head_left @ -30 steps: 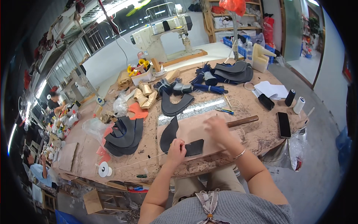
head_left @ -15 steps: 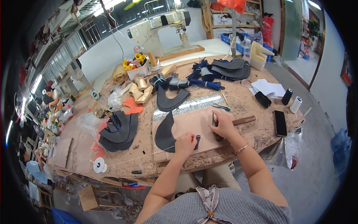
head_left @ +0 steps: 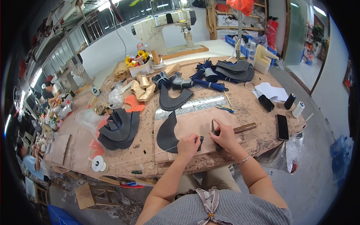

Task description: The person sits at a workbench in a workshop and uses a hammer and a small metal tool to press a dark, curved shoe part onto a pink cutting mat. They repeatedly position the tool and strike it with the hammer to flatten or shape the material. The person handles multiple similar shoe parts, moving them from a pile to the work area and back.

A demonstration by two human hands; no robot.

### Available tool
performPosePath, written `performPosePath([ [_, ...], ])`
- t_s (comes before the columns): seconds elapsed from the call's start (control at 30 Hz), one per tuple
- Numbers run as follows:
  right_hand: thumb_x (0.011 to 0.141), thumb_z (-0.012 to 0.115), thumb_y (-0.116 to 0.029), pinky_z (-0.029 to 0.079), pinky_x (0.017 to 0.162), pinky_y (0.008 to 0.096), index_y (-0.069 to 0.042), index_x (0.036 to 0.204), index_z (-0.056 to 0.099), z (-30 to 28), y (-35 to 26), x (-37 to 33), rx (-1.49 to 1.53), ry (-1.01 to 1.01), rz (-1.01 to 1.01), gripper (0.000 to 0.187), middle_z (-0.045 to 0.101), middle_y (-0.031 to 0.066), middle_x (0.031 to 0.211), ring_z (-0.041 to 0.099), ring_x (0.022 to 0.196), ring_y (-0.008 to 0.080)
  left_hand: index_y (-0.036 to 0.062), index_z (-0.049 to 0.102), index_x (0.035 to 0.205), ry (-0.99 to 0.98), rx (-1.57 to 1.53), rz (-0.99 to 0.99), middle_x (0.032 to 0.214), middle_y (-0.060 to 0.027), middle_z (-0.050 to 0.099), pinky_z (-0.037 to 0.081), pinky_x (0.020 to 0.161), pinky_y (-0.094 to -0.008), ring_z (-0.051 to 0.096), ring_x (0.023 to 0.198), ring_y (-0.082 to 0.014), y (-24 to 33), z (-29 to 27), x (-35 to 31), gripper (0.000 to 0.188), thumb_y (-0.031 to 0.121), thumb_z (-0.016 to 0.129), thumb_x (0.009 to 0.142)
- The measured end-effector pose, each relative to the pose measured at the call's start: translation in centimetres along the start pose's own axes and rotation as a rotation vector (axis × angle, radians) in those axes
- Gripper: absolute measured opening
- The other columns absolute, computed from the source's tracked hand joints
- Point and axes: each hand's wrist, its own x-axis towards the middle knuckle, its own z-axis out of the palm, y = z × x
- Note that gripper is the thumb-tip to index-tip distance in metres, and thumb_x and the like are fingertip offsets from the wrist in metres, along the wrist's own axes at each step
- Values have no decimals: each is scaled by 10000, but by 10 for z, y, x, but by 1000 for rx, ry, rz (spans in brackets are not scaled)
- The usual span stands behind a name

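A dark curved shoe-upper piece lies on a tan cutting board at the near edge of the workbench. My left hand presses down on the piece's right end, fingers closed on its edge. Just to the right, my right hand grips a small metal tool, its tip pointing up beside the dark piece. Both hands sit close together on the board. A thin white thread runs left from under my left hand to a small white spool.
A stack of dark cut uppers lies left of the board. Another dark piece, a metal ruler, bundles of blue straps, a wooden-handled tool, a black phone, thread spools and a sewing machine crowd the bench.
The view has shifted slightly. My left hand slid right along the dark piece toward my right hand, which has drawn down nearer on the board.
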Motion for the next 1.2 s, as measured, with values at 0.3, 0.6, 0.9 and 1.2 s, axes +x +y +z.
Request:
performPosePath([
  [0.3,735,829,-208,457,542,314,28,1363,514,10,-13,-8,152,403,41,741,589,53,617,573,545,187,127,688,827,-15,22,-60,784,-65,712,541,624,-402,694,698,-262,1,2,0,115,240,699,842],
  [0.6,741,776,-478,437,763,437,-62,1217,636,6,-19,-2,-297,-158,126,647,687,122,874,668,815,281,106,658,818,40,22,4,758,-72,684,530,616,-412,673,690,-290,0,4,-3,122,217,704,833],
  [0.9,865,672,-185,472,704,469,-20,967,557,1,-21,-12,-46,115,48,225,622,188,885,617,790,368,110,644,866,39,46,15,824,-75,688,535,645,-419,672,732,-303,0,6,-3,109,212,682,861],
  [1.2,932,652,-112,488,558,369,-41,932,601,-15,-35,-9,-8,313,-76,87,655,116,798,631,648,323,109,631,881,2,42,6,835,-71,680,531,644,-423,669,746,-300,0,4,-6,110,212,670,877],
])
